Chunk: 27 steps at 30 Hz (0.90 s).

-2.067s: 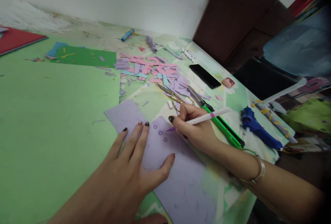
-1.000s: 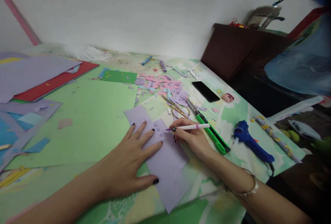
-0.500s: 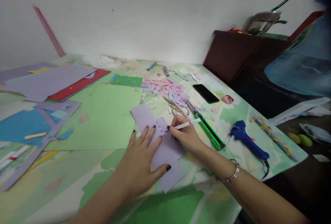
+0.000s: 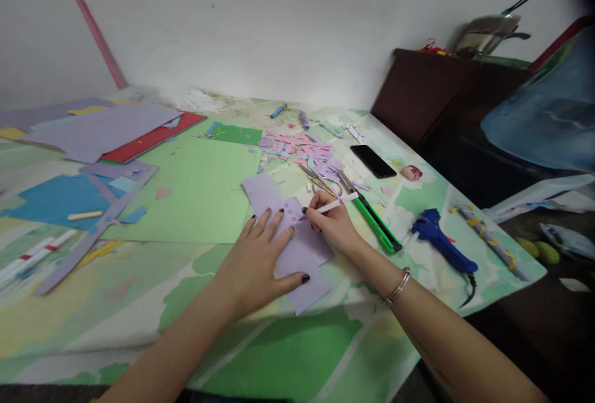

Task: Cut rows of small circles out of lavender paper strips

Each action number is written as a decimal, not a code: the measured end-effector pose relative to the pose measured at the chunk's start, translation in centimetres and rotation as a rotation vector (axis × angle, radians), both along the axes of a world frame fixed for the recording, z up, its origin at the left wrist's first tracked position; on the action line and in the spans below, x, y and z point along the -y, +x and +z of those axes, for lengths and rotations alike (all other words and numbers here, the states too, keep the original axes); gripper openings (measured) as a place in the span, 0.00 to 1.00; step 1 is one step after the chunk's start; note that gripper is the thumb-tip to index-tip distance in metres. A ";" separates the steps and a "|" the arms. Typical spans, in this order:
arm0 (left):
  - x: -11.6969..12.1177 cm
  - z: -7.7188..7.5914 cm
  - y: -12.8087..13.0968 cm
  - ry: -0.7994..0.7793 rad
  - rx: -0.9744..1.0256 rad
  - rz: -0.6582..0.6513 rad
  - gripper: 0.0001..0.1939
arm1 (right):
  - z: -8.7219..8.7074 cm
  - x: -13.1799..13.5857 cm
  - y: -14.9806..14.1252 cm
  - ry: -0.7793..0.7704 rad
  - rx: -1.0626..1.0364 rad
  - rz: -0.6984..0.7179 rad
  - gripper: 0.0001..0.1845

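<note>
A strip of purple paper (image 4: 304,251) lies near the table's front edge with a few small circles drawn on it. Flat on its left side rests my left hand (image 4: 258,254), fingers spread. My right hand (image 4: 332,220) pinches a white felt-tip pen (image 4: 335,204), whose purple tip touches the paper beside the circles. Just beyond that hand lie gold-handled scissors (image 4: 320,180), partly hidden by it. To its right is a green utility knife (image 4: 376,223).
A light green sheet (image 4: 199,192) spreads to the left, by blue paper (image 4: 56,201) and white markers (image 4: 35,257). Pink and purple scraps (image 4: 302,147) lie behind. On the right are a phone (image 4: 373,161), a blue glue gun (image 4: 444,242) and a decorated stick (image 4: 490,242).
The camera view has shifted slightly, so the table sits higher in the picture. Both hands stay on the purple paper, the pen still at about the same spot near the circles.
</note>
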State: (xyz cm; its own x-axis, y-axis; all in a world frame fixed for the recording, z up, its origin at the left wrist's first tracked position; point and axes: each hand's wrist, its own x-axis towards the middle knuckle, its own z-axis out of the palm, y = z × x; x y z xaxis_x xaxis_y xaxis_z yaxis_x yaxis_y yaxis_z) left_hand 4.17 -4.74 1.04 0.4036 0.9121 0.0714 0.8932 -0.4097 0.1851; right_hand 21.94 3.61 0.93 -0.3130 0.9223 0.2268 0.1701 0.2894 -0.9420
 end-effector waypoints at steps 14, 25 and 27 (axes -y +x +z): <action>0.1 0.1 0.0 0.009 0.019 -0.006 0.41 | 0.5 -0.5 -0.5 0.123 0.049 -0.013 0.15; 0.1 -0.2 -0.1 0.033 0.032 -0.004 0.40 | 0.6 -0.4 -0.4 0.143 0.075 0.023 0.16; 0.1 -0.2 -0.1 0.029 0.031 -0.002 0.40 | 0.6 -0.3 -0.4 0.141 0.079 0.022 0.16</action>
State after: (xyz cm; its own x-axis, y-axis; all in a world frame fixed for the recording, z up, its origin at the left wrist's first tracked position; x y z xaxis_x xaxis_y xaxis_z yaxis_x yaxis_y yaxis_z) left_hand 4.07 -4.86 0.86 0.4027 0.9086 0.1104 0.8863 -0.4172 0.2009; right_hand 21.50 3.96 1.53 -0.3552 0.8756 0.3275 0.2340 0.4224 -0.8757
